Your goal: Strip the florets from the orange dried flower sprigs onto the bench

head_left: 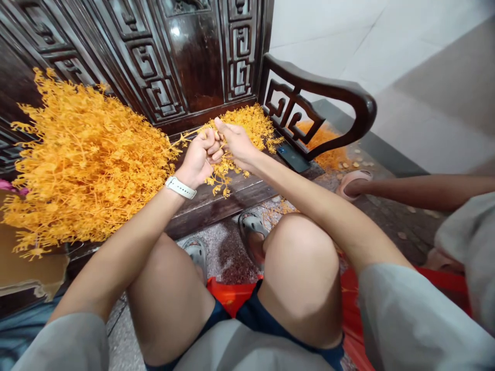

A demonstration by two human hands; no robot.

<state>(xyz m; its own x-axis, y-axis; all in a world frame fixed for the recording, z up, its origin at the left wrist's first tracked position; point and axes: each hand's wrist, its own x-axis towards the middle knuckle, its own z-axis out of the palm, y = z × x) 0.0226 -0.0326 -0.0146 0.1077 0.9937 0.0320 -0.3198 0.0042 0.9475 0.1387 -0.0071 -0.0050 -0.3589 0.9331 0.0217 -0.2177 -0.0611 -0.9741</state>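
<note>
No words, brands, numbers or signs can be read around the carved wooden bench point(199, 64), its angular openwork forming no legible characters. The dark phone point(296, 158) lying on the seat shows no readable name, and none can be made out on the pale watch strap point(181, 187) or the gray clogs point(196, 251) on the floor.

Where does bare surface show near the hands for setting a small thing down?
Bare wood shows along the front of the bench, between the dangling yellow sprig and the phone, partly under the right forearm. Speckled floor shows between the grey clogs. It's crowded at left under the big yellow heap, and beyond the right hand under the smaller heap.
</note>
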